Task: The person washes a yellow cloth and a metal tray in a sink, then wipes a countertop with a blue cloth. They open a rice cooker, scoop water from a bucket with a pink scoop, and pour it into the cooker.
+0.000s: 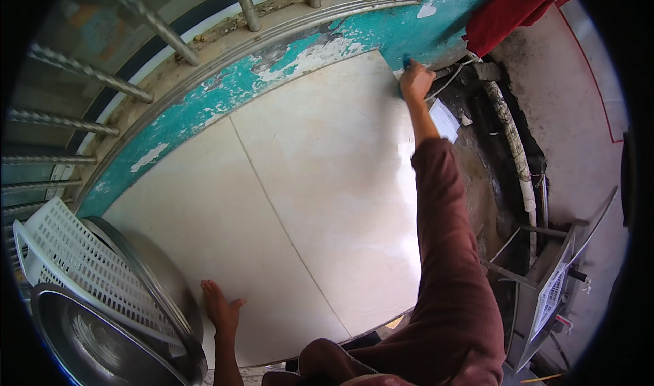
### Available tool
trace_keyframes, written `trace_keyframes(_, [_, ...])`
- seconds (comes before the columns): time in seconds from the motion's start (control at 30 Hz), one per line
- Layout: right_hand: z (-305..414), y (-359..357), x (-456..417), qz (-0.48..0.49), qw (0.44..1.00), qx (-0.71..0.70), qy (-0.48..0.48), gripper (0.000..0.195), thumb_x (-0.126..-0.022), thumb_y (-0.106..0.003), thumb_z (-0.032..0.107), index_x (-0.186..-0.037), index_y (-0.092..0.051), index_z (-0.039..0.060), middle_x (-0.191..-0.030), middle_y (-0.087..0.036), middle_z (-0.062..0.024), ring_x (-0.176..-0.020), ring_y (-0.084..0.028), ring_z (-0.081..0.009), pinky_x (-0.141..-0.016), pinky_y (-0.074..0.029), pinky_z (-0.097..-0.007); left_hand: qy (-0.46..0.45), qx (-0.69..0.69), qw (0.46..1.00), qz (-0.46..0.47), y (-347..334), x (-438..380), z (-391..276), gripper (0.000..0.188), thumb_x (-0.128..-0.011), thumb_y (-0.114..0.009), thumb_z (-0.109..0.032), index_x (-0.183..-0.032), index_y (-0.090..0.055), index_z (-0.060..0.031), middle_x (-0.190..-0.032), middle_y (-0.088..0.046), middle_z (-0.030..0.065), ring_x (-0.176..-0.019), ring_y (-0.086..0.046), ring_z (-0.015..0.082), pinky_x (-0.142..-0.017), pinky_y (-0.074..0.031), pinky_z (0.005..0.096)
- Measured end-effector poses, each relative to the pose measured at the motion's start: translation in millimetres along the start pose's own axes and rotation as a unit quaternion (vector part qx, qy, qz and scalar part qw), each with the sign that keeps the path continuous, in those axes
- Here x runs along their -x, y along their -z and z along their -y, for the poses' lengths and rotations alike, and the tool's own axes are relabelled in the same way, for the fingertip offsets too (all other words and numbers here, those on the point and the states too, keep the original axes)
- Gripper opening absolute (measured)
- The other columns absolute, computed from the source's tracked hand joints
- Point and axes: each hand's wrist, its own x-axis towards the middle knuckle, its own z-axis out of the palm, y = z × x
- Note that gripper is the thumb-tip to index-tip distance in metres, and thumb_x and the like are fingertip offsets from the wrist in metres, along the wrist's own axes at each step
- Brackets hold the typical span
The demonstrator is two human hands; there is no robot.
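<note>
My right hand [416, 79] reaches to the far right corner of a pale tiled countertop [306, 181]. It is closed around a small blue-green item [407, 60], mostly hidden by the fingers; I cannot tell what kind. My left hand [222, 307] is at the countertop's near left part with the thumb spread and nothing in it. Just left of that hand, a large round metal lid or basin [158, 263] leans on edge. A white perforated plastic basket [97, 268] and a steel basin [97, 340] stand beside it.
A peeling teal wall [219, 87] and a barred window [158, 23] border the back. Right of the countertop are a wrapped pipe [513, 140], a white paper [444, 120] and a metal frame [546, 294]. Red cloth [511, 13] hangs at the upper right.
</note>
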Motion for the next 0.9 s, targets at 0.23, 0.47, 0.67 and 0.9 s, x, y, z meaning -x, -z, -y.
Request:
trace_keyframes(0.23, [89.1,4.8,77.8,0.065,0.971,-0.097,0.21,0.027,-0.081,-0.054,0.01,-0.105,-0.064,0.0094,-0.117,-0.06,-0.0082,-0.103,-0.051,-0.0304,-0.081,-0.041,-0.0406,0.05,-0.002,0.998,0.025,3.9,2.4,-10.4,0.103,-0.064,-0.08,-0.025,-0.138,-0.017,0.0098,-0.145,-0.016,0.0291,-0.137,-0.014,0.0373,-0.112,-0.016,0.0408])
trace_keyframes(0.47, [31.9,-22.5,30.0,-0.046,0.983,-0.063,0.169,0.03,-0.076,-0.051,0.004,-0.103,-0.065,0.0051,-0.116,-0.06,-0.0109,-0.098,-0.054,-0.0319,-0.083,-0.044,-0.0403,-0.036,-0.019,0.999,-0.009,-4.5,-9.2,14.9,0.105,-0.064,-0.08,-0.025,-0.14,-0.015,0.0056,-0.146,-0.015,0.0282,-0.137,-0.013,0.0373,-0.112,-0.015,0.0408])
trace_keyframes(0.67, [-33.1,136.4,179.0,0.127,0.981,-0.036,0.145,0.042,-0.075,-0.054,-0.006,-0.116,-0.058,0.0036,-0.129,-0.051,-0.0131,-0.106,-0.05,-0.0351,-0.095,-0.041,-0.0394,0.01,0.005,1.0,0.007,-8.5,2.7,13.3,0.107,-0.062,-0.081,-0.024,-0.14,-0.015,0.0058,-0.146,-0.013,0.029,-0.137,-0.013,0.0395,-0.112,-0.014,0.0419])
trace_keyframes(0.9, [-27.9,103.0,148.3,0.133,0.976,-0.096,0.145,0.05,-0.076,-0.052,-0.008,-0.125,-0.046,-0.002,-0.134,-0.041,-0.0247,-0.126,-0.036,-0.0411,-0.106,-0.03,-0.0435,0.007,0.013,1.0,0.026,-2.4,-0.7,1.0,0.108,-0.063,-0.081,-0.025,-0.14,-0.013,0.0059,-0.146,-0.011,0.0284,-0.138,-0.009,0.0379,-0.113,-0.012,0.0409])
